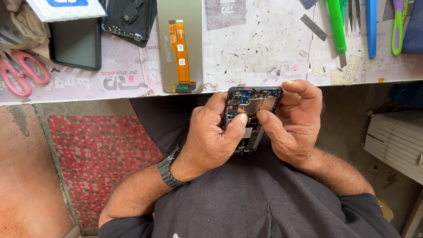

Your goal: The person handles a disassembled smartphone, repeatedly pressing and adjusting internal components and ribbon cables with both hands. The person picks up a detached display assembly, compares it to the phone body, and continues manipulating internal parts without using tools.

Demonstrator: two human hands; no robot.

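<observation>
Fingers point(241, 120) on opened phone point(251, 115), beside workbench point(264, 53)

Scuffed workbench point(264, 48) with pink scissors point(22, 70), phone screen point(180, 44), green screwdriver point(337, 26).

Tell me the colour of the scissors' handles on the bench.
Pink, seen in the head view: the scissors lie at the bench's left edge.

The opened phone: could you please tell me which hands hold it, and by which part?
Both hands: the left hand wraps the opened phone's left edge, the right hand its right edge, thumbs on the exposed interior.
</observation>
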